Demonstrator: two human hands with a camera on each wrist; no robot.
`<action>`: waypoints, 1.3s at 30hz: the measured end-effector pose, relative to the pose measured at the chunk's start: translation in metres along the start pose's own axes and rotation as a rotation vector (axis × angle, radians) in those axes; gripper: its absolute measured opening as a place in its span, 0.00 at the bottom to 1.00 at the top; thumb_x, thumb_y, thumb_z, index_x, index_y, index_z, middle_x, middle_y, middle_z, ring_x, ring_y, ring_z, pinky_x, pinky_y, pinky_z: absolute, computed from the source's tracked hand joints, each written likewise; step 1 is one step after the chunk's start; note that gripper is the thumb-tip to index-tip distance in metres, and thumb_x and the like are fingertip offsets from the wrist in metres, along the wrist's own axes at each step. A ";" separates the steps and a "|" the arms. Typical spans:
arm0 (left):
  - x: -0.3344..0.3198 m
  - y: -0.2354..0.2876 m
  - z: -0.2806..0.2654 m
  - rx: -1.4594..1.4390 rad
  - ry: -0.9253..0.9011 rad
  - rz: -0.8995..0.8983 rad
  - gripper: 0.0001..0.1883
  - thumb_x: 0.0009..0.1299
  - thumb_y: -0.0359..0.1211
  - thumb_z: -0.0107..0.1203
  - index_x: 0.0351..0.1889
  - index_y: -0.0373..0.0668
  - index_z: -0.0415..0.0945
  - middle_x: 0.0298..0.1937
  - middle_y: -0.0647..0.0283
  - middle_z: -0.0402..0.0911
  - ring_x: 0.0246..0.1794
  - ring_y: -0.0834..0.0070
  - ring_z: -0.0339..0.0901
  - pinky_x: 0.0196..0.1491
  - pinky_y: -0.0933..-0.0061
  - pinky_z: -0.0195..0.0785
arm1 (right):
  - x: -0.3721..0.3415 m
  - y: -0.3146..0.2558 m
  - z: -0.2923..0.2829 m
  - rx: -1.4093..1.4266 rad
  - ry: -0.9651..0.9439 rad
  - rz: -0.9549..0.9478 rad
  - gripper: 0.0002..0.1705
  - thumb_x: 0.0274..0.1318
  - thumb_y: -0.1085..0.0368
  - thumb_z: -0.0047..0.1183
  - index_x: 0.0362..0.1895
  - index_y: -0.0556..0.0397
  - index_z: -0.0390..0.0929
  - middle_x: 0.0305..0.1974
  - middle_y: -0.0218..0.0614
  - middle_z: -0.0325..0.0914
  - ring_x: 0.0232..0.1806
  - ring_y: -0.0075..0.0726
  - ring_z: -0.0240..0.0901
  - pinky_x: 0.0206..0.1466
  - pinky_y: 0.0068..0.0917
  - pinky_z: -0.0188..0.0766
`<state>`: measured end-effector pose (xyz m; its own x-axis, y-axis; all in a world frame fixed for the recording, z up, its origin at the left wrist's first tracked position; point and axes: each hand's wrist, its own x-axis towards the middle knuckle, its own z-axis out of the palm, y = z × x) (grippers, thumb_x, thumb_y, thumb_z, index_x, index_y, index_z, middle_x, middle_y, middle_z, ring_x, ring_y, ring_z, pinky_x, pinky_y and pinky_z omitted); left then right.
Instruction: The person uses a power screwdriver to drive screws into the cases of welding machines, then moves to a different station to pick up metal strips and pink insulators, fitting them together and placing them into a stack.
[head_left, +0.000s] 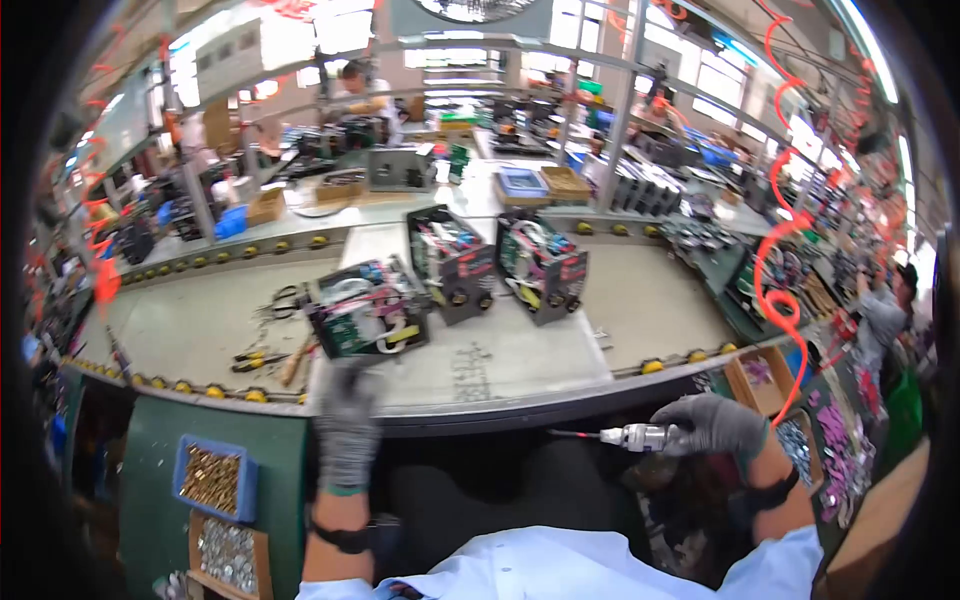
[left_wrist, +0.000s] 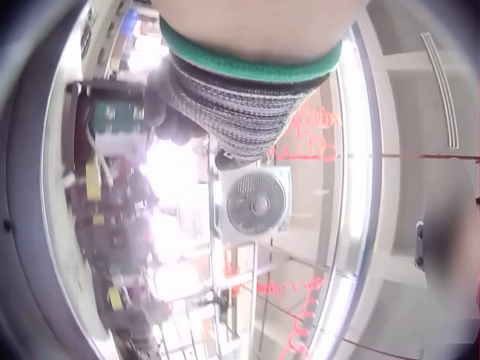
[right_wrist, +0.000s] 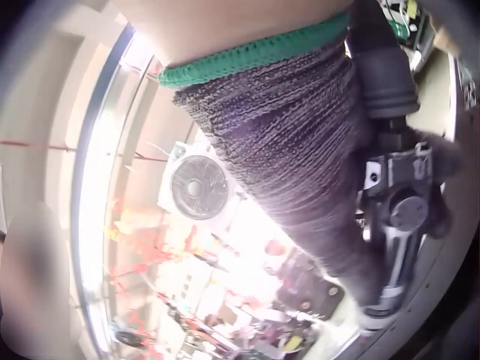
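My right hand [head_left: 715,425], in a grey knit glove with a green cuff, grips a silver air screwdriver [head_left: 642,437] over my lap. Its thin bit points left, and in the right wrist view the tool's metal body [right_wrist: 401,214] lies along the fingers. My gloved left hand [head_left: 350,425] is motion-blurred at the bench's front edge, just below the nearest open-sided electronic unit [head_left: 368,310]. In the left wrist view its thumb [left_wrist: 236,159] stands apart from the fingers, with nothing seen held. Two similar units, one in the middle [head_left: 450,265] and one at right [head_left: 540,265], stand upright behind.
Pliers [head_left: 258,362] and dark cutters [head_left: 288,300] lie left on the bench. A blue bin of brass-coloured parts [head_left: 212,478] and a box of silver parts [head_left: 228,552] sit at lower left. An orange coiled air hose [head_left: 775,270] hangs at right.
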<state>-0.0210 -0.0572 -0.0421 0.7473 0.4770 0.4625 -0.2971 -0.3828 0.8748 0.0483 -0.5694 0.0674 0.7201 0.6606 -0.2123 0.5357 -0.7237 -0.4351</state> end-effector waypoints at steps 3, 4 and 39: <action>0.031 -0.036 -0.044 0.092 0.245 -0.122 0.22 0.74 0.36 0.63 0.60 0.31 0.74 0.50 0.59 0.80 0.48 0.72 0.76 0.58 0.69 0.70 | 0.013 0.047 -0.022 -0.150 -0.420 0.469 0.26 0.57 0.51 0.65 0.56 0.51 0.84 0.42 0.40 0.87 0.44 0.39 0.84 0.50 0.37 0.78; 0.038 -0.057 -0.051 0.161 0.296 -0.113 0.23 0.74 0.36 0.63 0.61 0.31 0.74 0.50 0.59 0.80 0.48 0.73 0.75 0.57 0.70 0.70 | 0.019 0.068 -0.026 -0.160 -0.442 0.583 0.26 0.55 0.52 0.65 0.55 0.51 0.84 0.43 0.41 0.87 0.44 0.38 0.84 0.48 0.37 0.78; 0.230 -0.072 -0.057 0.287 0.081 -0.931 0.28 0.66 0.49 0.71 0.54 0.41 0.73 0.41 0.58 0.77 0.38 0.66 0.80 0.40 0.60 0.78 | 0.224 0.061 -0.112 -0.141 -0.406 0.269 0.38 0.55 0.35 0.59 0.60 0.50 0.79 0.51 0.49 0.84 0.55 0.54 0.81 0.60 0.47 0.75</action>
<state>0.1386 0.1251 0.0096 0.5633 0.7350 -0.3774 0.5549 0.0018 0.8319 0.2920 -0.4881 0.0914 0.6261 0.4509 -0.6361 0.4294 -0.8804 -0.2013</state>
